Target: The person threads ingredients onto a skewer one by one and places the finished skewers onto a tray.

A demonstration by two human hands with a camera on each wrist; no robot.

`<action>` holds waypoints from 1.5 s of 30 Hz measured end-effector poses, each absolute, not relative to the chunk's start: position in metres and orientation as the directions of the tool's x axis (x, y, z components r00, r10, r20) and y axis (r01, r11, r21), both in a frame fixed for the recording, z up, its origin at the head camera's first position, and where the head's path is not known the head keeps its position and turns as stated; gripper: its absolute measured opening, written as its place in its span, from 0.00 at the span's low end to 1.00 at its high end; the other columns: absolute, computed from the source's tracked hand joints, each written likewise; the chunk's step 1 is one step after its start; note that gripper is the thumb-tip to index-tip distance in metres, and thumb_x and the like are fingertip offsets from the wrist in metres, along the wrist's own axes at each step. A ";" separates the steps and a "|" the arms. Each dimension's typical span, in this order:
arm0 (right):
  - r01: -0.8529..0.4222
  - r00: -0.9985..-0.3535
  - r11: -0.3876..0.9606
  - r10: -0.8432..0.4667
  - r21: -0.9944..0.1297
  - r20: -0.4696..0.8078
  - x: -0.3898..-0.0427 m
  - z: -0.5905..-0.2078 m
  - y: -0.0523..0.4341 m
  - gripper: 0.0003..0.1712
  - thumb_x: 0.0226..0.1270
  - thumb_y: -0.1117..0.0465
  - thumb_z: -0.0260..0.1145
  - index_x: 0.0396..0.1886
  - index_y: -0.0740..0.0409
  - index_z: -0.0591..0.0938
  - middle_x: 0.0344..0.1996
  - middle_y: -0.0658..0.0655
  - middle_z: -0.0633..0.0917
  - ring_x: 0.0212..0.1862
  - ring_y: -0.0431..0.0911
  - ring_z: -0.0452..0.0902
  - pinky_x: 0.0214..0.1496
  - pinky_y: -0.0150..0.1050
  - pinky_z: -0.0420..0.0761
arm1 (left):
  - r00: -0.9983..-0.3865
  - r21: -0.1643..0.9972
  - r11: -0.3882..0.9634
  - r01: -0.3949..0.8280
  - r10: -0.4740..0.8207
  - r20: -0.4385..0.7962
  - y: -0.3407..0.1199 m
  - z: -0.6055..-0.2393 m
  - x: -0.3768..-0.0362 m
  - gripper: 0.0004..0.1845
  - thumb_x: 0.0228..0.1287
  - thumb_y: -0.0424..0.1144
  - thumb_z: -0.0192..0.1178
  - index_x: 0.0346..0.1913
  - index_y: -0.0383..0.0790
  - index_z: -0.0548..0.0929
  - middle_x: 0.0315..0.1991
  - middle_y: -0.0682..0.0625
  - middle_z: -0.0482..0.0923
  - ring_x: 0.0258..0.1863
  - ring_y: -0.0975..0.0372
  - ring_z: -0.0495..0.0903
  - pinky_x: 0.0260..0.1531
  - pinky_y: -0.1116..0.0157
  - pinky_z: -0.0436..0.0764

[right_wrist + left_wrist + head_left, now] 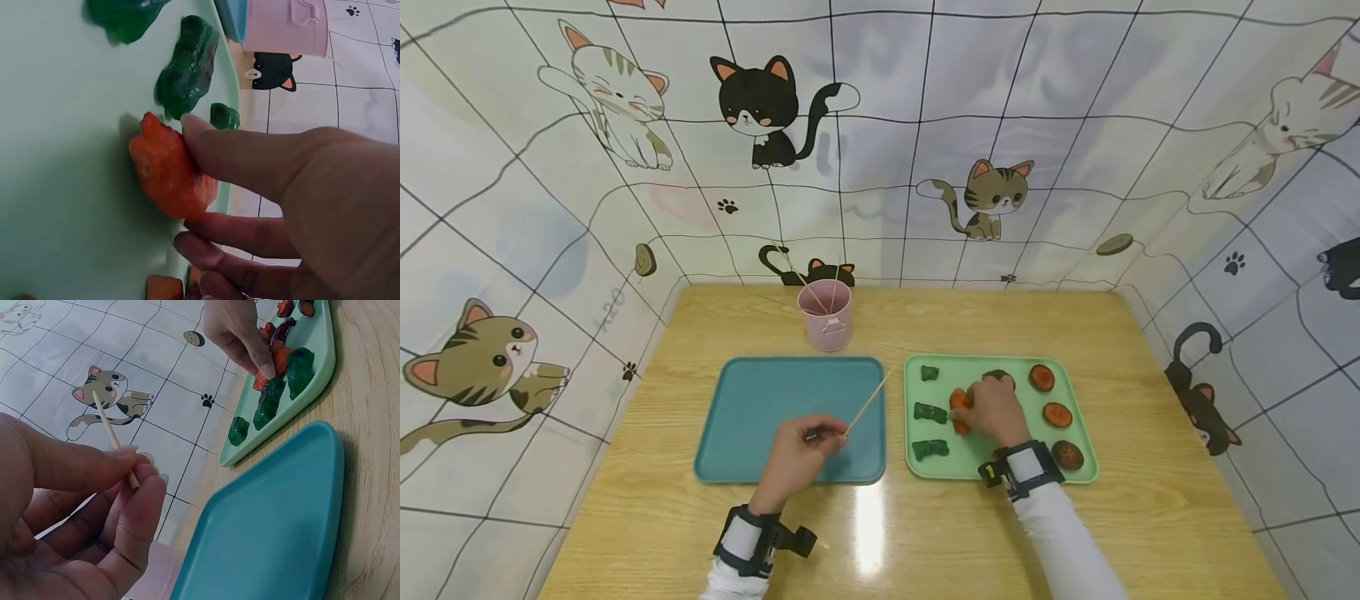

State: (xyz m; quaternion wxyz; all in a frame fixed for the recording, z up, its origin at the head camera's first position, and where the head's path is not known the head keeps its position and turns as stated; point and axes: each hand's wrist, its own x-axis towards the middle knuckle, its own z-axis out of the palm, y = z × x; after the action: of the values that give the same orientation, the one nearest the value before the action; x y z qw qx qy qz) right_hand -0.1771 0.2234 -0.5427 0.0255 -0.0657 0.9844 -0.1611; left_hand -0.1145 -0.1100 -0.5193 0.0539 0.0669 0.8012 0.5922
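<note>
My left hand (805, 454) pinches a thin wooden skewer (868, 402) between thumb and fingertips, near the right side of a blue tray (775, 400). In the left wrist view the skewer (106, 422) slants up from the fingertips. Over a light green tray (1000, 477), my right hand (1000, 412) has thumb and fingers around an orange, lumpy food piece (165, 169). Three dark green pieces, one of them in the middle (930, 412), lie in a column left of that hand. A dark brown piece (1000, 375) is partly hidden behind the fingers.
Along the green tray's right side lie two round orange-brown slices, the upper one (1042, 377) near the corner, and a brown mushroom-like cap (1067, 455). A pink bucket (827, 329) with thin skewers stands behind the blue tray. Cat-patterned sheeting (880, 208) surrounds the wooden table (940, 533).
</note>
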 end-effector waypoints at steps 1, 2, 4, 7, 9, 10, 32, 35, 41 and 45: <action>-0.114 -0.991 0.938 -0.133 -0.326 -0.035 -0.177 -0.542 0.223 0.31 0.57 0.49 0.79 0.10 0.54 0.69 0.13 0.47 0.62 0.24 0.47 0.61 0.55 0.52 0.64 | -0.985 0.956 0.291 0.046 0.171 -0.005 -0.110 -0.519 -0.114 0.08 0.64 0.27 0.67 0.37 0.44 0.91 0.30 0.49 0.87 0.29 0.62 0.84 0.31 0.70 0.83; -0.089 -0.992 0.935 -0.113 -0.344 -0.049 -0.176 -0.542 0.222 0.30 0.57 0.49 0.80 0.10 0.55 0.70 0.13 0.47 0.61 0.24 0.46 0.61 0.52 0.50 0.66 | -0.985 0.954 0.295 0.047 0.172 -0.005 -0.110 -0.520 -0.114 0.08 0.64 0.27 0.67 0.38 0.45 0.91 0.30 0.49 0.87 0.30 0.62 0.84 0.31 0.70 0.83; -0.037 -0.995 0.918 -0.073 -0.394 -0.075 -0.174 -0.542 0.221 0.25 0.57 0.51 0.80 0.15 0.57 0.76 0.14 0.47 0.65 0.24 0.46 0.64 0.45 0.45 0.69 | -0.984 0.953 0.300 0.052 0.176 -0.001 -0.109 -0.520 -0.114 0.08 0.64 0.28 0.68 0.38 0.45 0.91 0.30 0.50 0.87 0.30 0.63 0.84 0.31 0.70 0.83; 0.053 -0.993 0.876 -0.004 -0.480 -0.118 -0.172 -0.543 0.220 0.17 0.58 0.55 0.80 0.32 0.63 0.83 0.22 0.51 0.77 0.28 0.45 0.71 0.33 0.37 0.70 | -0.984 0.954 0.296 0.049 0.176 -0.004 -0.109 -0.521 -0.114 0.08 0.63 0.27 0.68 0.37 0.44 0.91 0.30 0.49 0.87 0.29 0.63 0.84 0.31 0.70 0.83; 0.076 -0.993 0.850 0.019 -0.521 -0.114 -0.170 -0.544 0.220 0.19 0.58 0.58 0.79 0.43 0.64 0.83 0.30 0.56 0.83 0.31 0.46 0.75 0.30 0.36 0.72 | -0.985 0.955 0.293 0.044 0.174 -0.008 -0.109 -0.522 -0.114 0.08 0.63 0.27 0.67 0.37 0.44 0.91 0.30 0.49 0.87 0.29 0.63 0.84 0.31 0.70 0.83; 0.079 -0.994 0.840 0.026 -0.537 -0.106 -0.170 -0.544 0.221 0.21 0.58 0.59 0.79 0.46 0.64 0.82 0.33 0.58 0.85 0.32 0.47 0.77 0.31 0.36 0.73 | -0.985 0.956 0.289 0.041 0.173 -0.010 -0.109 -0.522 -0.114 0.08 0.63 0.27 0.67 0.37 0.43 0.91 0.30 0.49 0.87 0.29 0.63 0.84 0.31 0.70 0.83; 0.274 -0.948 -0.104 0.140 -0.956 -0.287 -0.154 -0.490 0.215 0.36 0.64 0.43 0.73 0.65 0.58 0.77 0.50 0.47 0.88 0.51 0.39 0.87 0.56 0.35 0.86 | -0.969 0.972 0.233 0.021 0.246 -0.038 -0.090 -0.501 -0.097 0.07 0.63 0.29 0.68 0.40 0.43 0.91 0.33 0.45 0.87 0.32 0.62 0.86 0.35 0.68 0.87; 0.286 -0.941 -0.247 0.109 -0.926 -0.320 -0.152 -0.484 0.206 0.35 0.68 0.46 0.71 0.66 0.62 0.75 0.55 0.50 0.83 0.54 0.38 0.84 0.60 0.34 0.84 | -0.958 0.975 0.224 0.011 0.281 -0.054 -0.083 -0.500 -0.093 0.07 0.63 0.29 0.68 0.40 0.44 0.91 0.33 0.46 0.87 0.32 0.63 0.85 0.35 0.69 0.86; 0.298 -0.938 -0.385 0.051 -0.873 -0.343 -0.150 -0.476 0.194 0.31 0.72 0.50 0.68 0.66 0.63 0.74 0.62 0.53 0.78 0.57 0.39 0.83 0.63 0.33 0.82 | -0.936 0.984 0.178 -0.027 0.341 -0.087 -0.073 -0.497 -0.088 0.07 0.64 0.27 0.65 0.43 0.36 0.89 0.35 0.39 0.88 0.31 0.63 0.86 0.37 0.69 0.87; 0.282 -0.941 -0.404 0.060 -0.870 -0.333 -0.148 -0.472 0.188 0.31 0.73 0.51 0.67 0.67 0.65 0.73 0.60 0.54 0.78 0.56 0.40 0.84 0.62 0.33 0.82 | -0.925 0.988 0.144 -0.059 0.363 -0.109 -0.070 -0.495 -0.086 0.08 0.64 0.27 0.65 0.44 0.32 0.88 0.37 0.36 0.87 0.34 0.55 0.88 0.39 0.66 0.88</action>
State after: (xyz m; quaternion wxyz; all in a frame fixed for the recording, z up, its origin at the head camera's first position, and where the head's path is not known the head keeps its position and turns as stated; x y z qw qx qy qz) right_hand -0.1481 0.1879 -0.4721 0.0675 0.1579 0.5416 -0.8229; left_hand -0.0857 -0.0702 -0.4949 0.1636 0.1029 0.7385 0.6459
